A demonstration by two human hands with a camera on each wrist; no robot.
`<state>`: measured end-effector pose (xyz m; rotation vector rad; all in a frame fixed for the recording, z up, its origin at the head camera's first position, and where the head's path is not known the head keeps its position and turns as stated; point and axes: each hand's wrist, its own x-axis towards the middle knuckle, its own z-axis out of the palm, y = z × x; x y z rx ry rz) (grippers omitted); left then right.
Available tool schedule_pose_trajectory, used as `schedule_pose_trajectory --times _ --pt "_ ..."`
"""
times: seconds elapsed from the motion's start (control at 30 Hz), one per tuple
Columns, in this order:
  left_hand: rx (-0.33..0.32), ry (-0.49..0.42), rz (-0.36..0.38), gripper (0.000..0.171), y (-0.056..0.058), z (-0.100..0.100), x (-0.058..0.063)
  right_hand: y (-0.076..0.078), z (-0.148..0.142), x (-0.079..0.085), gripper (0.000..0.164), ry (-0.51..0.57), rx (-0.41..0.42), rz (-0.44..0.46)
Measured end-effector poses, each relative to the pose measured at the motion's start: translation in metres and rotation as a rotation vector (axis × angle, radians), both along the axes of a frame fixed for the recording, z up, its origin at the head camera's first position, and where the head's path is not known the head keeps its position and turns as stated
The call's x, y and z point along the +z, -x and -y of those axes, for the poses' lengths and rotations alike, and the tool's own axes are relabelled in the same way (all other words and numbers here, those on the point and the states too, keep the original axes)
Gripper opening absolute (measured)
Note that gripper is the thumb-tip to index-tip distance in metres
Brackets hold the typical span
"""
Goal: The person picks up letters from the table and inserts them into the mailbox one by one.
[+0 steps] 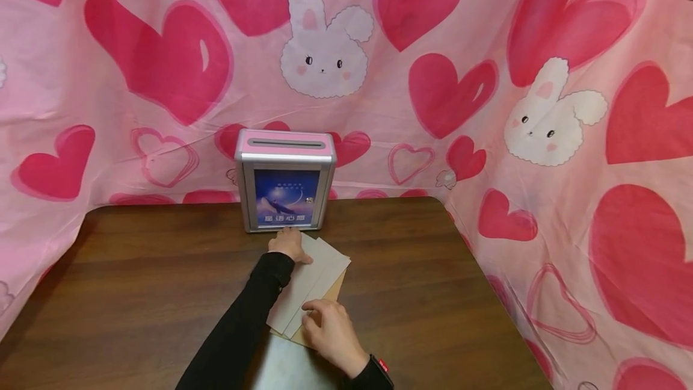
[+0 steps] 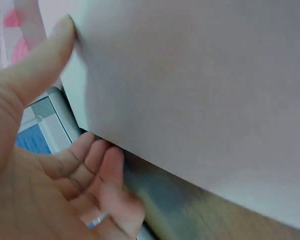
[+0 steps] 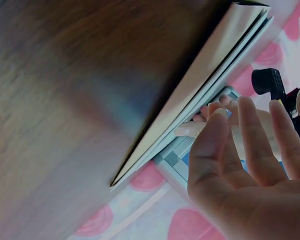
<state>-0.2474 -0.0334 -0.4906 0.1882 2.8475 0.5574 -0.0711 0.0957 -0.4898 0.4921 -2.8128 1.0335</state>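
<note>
A small stack of pale grey-white envelopes (image 1: 301,291) lies slantwise on the table over a tan kraft envelope (image 1: 337,286). My left hand (image 1: 287,245) grips the far left end: its thumb presses on the top envelope (image 2: 190,90), while the curled fingers (image 2: 107,160) sit at the edge, their tips partly hidden. Over the near right side of the stack hovers my right hand (image 1: 332,330), fingers loosely bent and nothing in them. In the right wrist view the layered edges of the pale envelopes show above the kraft envelope (image 3: 190,90).
A silver-framed box (image 1: 287,182) with a pink slotted top and a blue whale picture stands upright just beyond the left hand. The brown wooden table (image 1: 411,281) runs back to a pink heart-and-rabbit curtain (image 1: 379,95), which also hangs along both sides.
</note>
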Motion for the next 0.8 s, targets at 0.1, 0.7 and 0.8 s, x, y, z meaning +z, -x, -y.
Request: schedule_pose_trajectory --times 0.1,0.7,0.8 --pt "0.04 0.007 0.052 0.088 0.002 0.0 -0.001 0.002 0.001 -0.002 0.016 0.016 -0.012 0.001" --pt "-0.034 -0.467 0.018 0.027 -0.018 0.034 0.016 0.017 -0.009 -0.003 0.052 0.108 -0.136 0.163" --pt "-0.068 -0.575 -0.01 0.023 -0.023 0.036 0.028 0.022 -0.01 -0.003 0.067 0.174 -0.159 0.206"
